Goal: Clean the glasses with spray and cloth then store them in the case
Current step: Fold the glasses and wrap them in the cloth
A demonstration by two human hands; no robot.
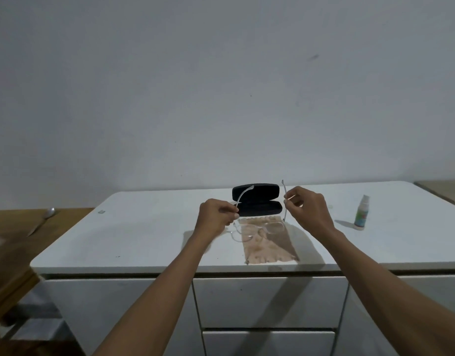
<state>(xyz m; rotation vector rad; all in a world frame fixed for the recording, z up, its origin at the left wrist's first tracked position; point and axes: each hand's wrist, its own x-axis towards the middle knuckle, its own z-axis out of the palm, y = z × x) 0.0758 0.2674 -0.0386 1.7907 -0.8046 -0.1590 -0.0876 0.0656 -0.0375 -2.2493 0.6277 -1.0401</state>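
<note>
One pair of clear-framed glasses (257, 228) hangs lens-down just above one tan cloth (268, 245) on the white counter (144, 240), held by both temples — the left hand (215, 217) pinches the left arm of the frame, the right hand (308, 209) pinches the right arm, fingers curled round each. Behind them lies one black case (257, 200), open, and to the right, well apart, stands one spray bottle (361, 213) — while one spoon (41, 220) rests on the wooden table at far left.

Both hands (216, 214) (308, 209) pinch the glasses (257, 231) (temples unfolded) above cloth (270, 249).
</note>
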